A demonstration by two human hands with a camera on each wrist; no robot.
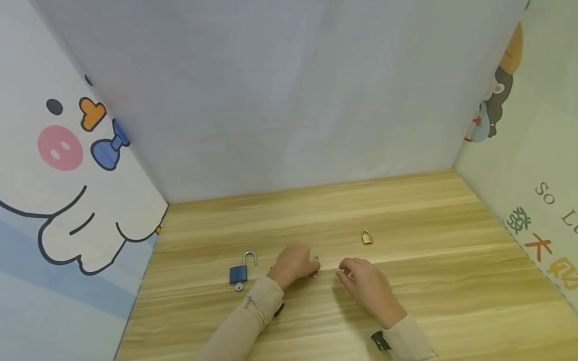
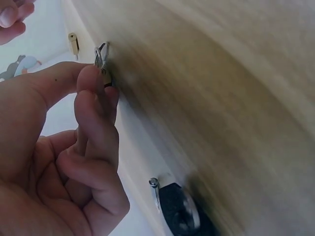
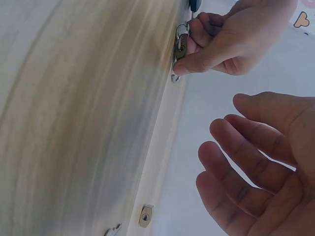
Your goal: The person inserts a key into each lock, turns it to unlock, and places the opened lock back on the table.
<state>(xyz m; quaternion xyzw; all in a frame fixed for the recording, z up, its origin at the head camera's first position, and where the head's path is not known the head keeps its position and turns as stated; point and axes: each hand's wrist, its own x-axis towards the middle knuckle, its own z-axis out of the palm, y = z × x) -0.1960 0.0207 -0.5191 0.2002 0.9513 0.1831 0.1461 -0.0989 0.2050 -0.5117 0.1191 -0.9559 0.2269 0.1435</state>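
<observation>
My left hand (image 1: 292, 264) pinches a small brass padlock (image 3: 182, 46) between thumb and fingers, low over the wooden table. Its keyhole end and some metal rings (image 3: 182, 29) show in the right wrist view; the fingers hide part of it. My right hand (image 1: 368, 291) hovers to the right with loosely bent fingers and holds nothing. Left of the left hand lies a blue padlock (image 1: 238, 274), its silver shackle raised and swung out, a key (image 1: 239, 287) at its bottom. Another brass padlock (image 1: 367, 237) lies beyond the right hand, its shackle down.
The wood-grain table (image 1: 451, 281) meets a plain pale wall (image 1: 289, 100) at the back. Panels with cartoon drawings stand along the left (image 1: 27, 225) and right (image 1: 533, 150). A small silver metal piece (image 3: 113, 230) lies at the lower edge of the right wrist view.
</observation>
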